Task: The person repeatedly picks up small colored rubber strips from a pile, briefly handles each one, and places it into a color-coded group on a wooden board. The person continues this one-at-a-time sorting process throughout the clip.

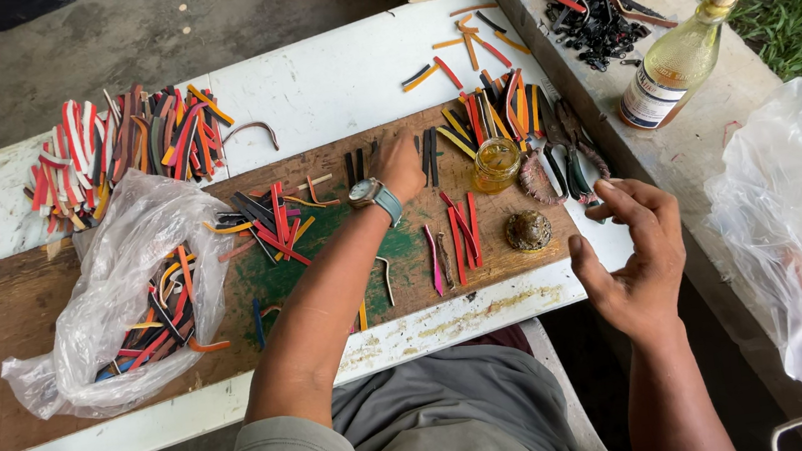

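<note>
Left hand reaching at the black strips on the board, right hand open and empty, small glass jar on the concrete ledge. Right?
Not quite: the head view shows the small glass jar on the wooden board, not the concrete ledge. The left hand does reach the black strips; the right hand is open, empty.

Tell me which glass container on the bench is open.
The small amber jar on the wooden board, near the left hand. It has no lid; the tall bottle on the concrete ledge is corked.

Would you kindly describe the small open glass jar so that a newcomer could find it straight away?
Start at the wooden board lying on the white table. Toward its right end, just right of the left hand, stands the small jar beside the pliers. It alone is clear glass with yellowish contents; the dark round lid lies nearer the person.
</note>
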